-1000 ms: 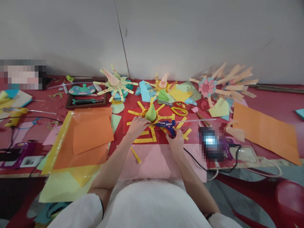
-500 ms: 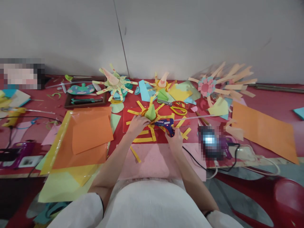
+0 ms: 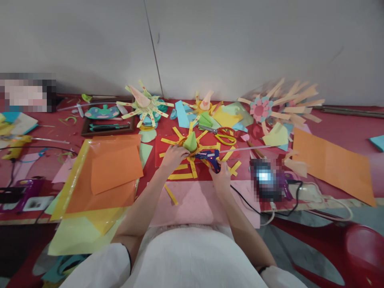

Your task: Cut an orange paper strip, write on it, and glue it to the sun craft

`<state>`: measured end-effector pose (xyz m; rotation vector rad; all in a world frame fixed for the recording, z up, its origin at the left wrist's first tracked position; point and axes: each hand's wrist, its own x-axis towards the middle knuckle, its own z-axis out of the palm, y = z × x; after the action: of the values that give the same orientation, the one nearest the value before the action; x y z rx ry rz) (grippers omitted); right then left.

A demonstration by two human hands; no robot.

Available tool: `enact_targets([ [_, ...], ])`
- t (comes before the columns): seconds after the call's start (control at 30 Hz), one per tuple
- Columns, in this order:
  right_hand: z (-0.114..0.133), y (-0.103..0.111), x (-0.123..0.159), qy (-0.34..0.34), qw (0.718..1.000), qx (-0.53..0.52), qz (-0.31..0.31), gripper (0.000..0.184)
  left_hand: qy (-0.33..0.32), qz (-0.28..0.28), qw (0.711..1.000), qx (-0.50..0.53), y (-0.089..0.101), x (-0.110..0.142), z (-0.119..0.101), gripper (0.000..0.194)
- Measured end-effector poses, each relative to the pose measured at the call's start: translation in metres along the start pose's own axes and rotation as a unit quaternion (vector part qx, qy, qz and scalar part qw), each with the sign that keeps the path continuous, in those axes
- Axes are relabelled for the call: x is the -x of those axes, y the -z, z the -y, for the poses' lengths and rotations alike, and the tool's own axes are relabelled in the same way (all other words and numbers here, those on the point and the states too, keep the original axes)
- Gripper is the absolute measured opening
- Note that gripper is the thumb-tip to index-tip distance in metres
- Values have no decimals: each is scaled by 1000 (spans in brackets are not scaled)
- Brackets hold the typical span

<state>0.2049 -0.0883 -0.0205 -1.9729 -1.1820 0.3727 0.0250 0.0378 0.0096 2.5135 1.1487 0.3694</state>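
In my right hand [image 3: 221,176] is a dark blue glue gun [image 3: 212,157], its red light lit and a long clear glue stick [image 3: 243,150] coming out of its back. The gun's nozzle points left, at the base of a paper craft with a green cone [image 3: 190,143] and yellow strips spread around it. My left hand [image 3: 175,158] grips this craft at its left side, fingers at the rim near the nozzle. Whether the nozzle touches the paper is too small to tell. Loose yellow strips [image 3: 171,195] lie near my hands.
Scissors [image 3: 225,136] with red and yellow handles lie behind the glue gun. Finished paper crafts [image 3: 144,104] stand along the wall. Orange sheets [image 3: 117,170] lie left, a blurred lit device [image 3: 265,186] right. A yellow glue gun [image 3: 18,147] and a person's pixelated face are far left.
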Motion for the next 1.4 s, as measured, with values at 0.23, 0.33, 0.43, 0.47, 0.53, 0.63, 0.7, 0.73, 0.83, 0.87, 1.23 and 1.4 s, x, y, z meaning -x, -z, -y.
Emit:
enact_targets([
  [0.23, -3, 1, 0, 2, 1000, 27, -14, 26, 1, 9, 1000, -12, 0, -1, -2, 22],
  [0.33, -4, 2, 0, 10, 999, 28, -13, 26, 4, 17, 1000, -12, 1, -1, -2, 23],
  [0.43, -5, 3, 0, 12, 999, 29, -21, 26, 3, 17, 1000, -8, 1, -2, -3, 23],
  [0.47, -5, 3, 0, 10, 999, 30, -23, 27, 1, 17, 1000, -7, 1, -2, -2, 22],
  [0.53, -5, 3, 1, 6, 999, 32, -25, 28, 1, 16, 1000, -9, 1, -2, -2, 22],
  [0.63, -3, 5, 1, -1, 999, 34, -26, 30, 0, 15, 1000, -9, -1, -2, -1, 21],
  [0.7, -2, 6, 1, -8, 999, 37, -28, 30, -2, 14, 1000, -6, -1, -2, -1, 22],
  [0.73, -1, 6, 1, -11, 999, 40, -29, 30, -3, 13, 1000, -4, -1, -3, -1, 22],
  [0.83, 0, 7, 1, -17, 998, 54, -32, 28, -5, 16, 1000, -6, -1, -3, -2, 22],
  [0.87, 0, 7, 1, -17, 997, 60, -34, 28, -6, 18, 1000, -10, 0, -3, -3, 22],
  [1.23, 5, 15, 1, -47, 995, 71, -42, 29, -25, 14, 998, -65, 1, -2, -8, 24],
  [1.4, 7, 16, 1, -63, 994, 82, -41, 31, -32, 21, 997, -67, -4, -3, -9, 24],
])
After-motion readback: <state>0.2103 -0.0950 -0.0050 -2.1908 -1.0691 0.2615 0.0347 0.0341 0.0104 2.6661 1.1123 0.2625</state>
